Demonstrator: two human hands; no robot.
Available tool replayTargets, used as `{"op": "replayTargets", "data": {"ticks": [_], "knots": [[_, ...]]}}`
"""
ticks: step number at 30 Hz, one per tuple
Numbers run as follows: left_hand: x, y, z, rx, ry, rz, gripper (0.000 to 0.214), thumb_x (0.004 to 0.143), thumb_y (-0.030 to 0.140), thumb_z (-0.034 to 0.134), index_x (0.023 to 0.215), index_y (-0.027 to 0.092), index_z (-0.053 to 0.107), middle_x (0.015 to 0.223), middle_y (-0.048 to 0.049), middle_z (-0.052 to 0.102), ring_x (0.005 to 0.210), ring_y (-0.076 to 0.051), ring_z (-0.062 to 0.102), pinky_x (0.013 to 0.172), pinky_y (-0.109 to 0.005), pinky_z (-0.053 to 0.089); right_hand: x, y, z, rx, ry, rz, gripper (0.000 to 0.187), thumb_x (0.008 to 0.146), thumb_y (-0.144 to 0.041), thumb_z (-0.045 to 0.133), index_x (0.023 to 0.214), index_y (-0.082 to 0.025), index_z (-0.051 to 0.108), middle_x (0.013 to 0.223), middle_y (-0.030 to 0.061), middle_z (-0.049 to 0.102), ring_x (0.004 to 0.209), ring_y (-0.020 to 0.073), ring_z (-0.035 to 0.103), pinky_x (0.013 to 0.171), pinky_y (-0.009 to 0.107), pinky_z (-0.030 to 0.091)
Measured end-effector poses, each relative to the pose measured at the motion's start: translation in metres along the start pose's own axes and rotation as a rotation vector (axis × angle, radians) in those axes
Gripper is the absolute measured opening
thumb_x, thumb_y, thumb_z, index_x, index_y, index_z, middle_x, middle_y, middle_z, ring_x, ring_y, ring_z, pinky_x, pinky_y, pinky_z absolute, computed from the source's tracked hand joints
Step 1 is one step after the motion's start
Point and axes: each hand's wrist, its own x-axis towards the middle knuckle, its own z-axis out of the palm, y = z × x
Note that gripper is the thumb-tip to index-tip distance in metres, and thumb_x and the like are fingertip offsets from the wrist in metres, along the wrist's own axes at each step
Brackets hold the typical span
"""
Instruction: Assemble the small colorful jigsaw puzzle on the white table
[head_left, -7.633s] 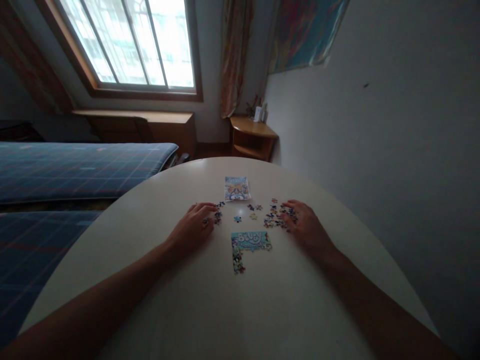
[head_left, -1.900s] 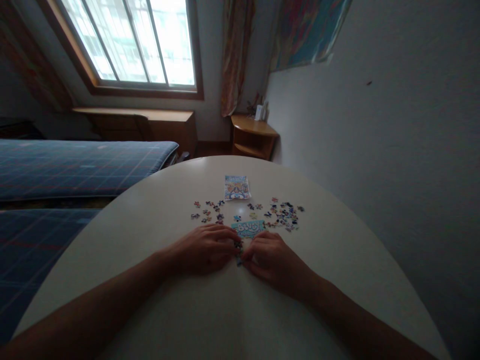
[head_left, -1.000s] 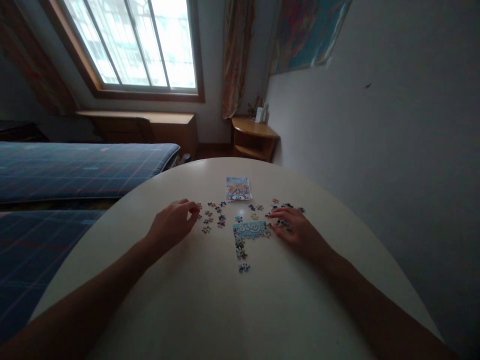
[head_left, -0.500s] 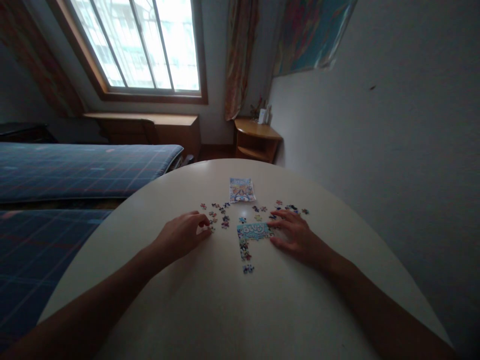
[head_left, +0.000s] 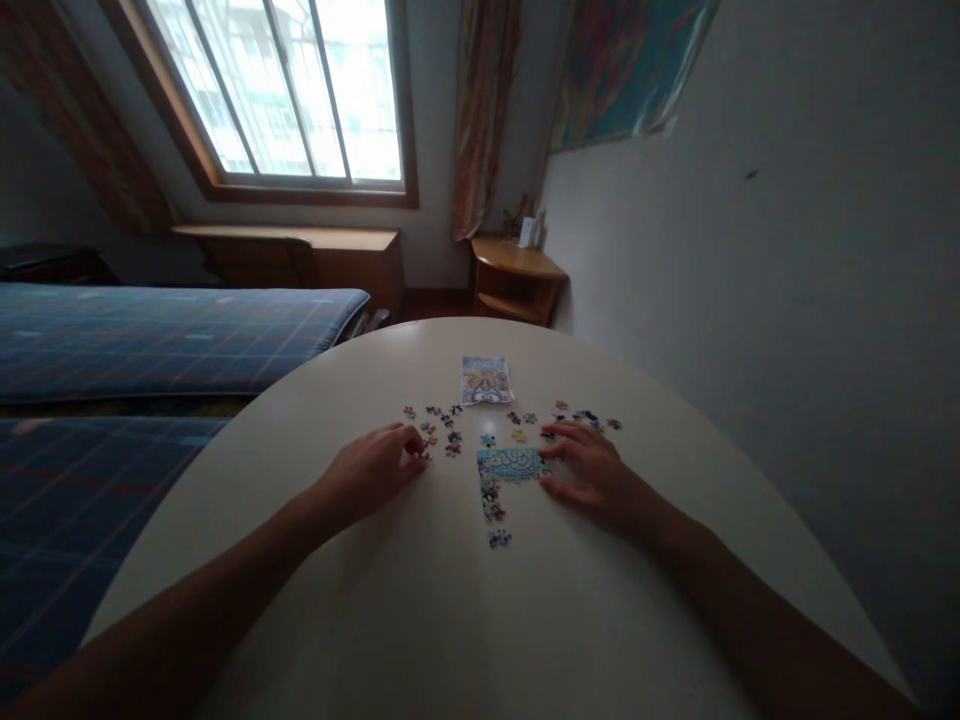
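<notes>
1. Head view: left hand's (head_left: 375, 466) curled fingertips meet a small puzzle piece (head_left: 427, 457); whether they grip it, I cannot tell.
2. Same view: right hand (head_left: 592, 468), loosely spread, borders the assembled section (head_left: 510, 463) between both hands; best keep those fingers light, avoiding nudges.

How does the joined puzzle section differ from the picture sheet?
Outline: the joined puzzle section is an upside-down L with knobbly edges; the picture sheet is roughly rectangular.
Place: the puzzle section lies nearer the person, the sheet farther off.
Hands: the right hand is at the puzzle section's right end; the sheet has no hand at it.
Both lie on the white table and show printed blue.
</notes>
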Motion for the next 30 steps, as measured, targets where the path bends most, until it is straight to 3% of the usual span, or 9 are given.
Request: {"op": "replayTargets", "data": {"ticks": [7, 16, 24, 30], "knots": [[0.001, 0.002, -0.001, -0.024, -0.013, -0.016, 0.011, 0.084, 0.029, 0.06, 0.092, 0.022, 0.064, 0.083, -0.0033, 0.071, 0.077, -0.021, 0.067, 0.065, -0.028, 0.047, 0.001, -0.003, -0.001, 0.011, 0.004, -0.012, 0.027, 0.086, -0.042, 0.065, 0.105, -0.023, 0.067, 0.135, 0.0124, 0.06, 0.134, 0.0317, 0.046, 0.111, 0.058, 0.033], [0.001, 0.005, -0.002, -0.056, -0.041, -0.025, 0.014, 0.085, 0.028, 0.058, 0.092, 0.025, 0.069, 0.095, -0.0035, 0.073, 0.081, -0.021, 0.067, 0.068, -0.03, 0.046, 0.0, -0.002, 0.0, 0.003, -0.003, -0.014, 0.027, 0.087, -0.041, 0.065, 0.105, -0.021, 0.066, 0.134, 0.0131, 0.06, 0.133, 0.0307, 0.047, 0.111, 0.056, 0.033], [-0.003, 0.013, 0.004, 0.023, 0.098, 0.027, 0.019, 0.091, 0.031, 0.055, 0.103, 0.022, 0.067, 0.115, -0.0067, 0.068, 0.094, -0.024, 0.067, 0.081, -0.037, 0.052, 0.0, -0.005, -0.001, -0.003, -0.01, 0.004, 0.029, 0.089, -0.041, 0.062, 0.111, -0.023, 0.065, 0.135, 0.0115, 0.059, 0.134, 0.0301, 0.046, 0.112, 0.055, 0.033], [-0.005, 0.005, -0.004, 0.06, -0.018, -0.039, 0.024, 0.089, 0.032, 0.057, 0.109, 0.022, 0.066, 0.111, -0.0071, 0.068, 0.096, -0.025, 0.066, 0.079, -0.036, 0.051, 0.0, -0.001, 0.002, -0.028, -0.014, -0.01, 0.032, 0.09, -0.042, 0.061, 0.116, -0.024, 0.063, 0.136, 0.0111, 0.058, 0.133, 0.0297, 0.047, 0.111, 0.055, 0.034]]}}
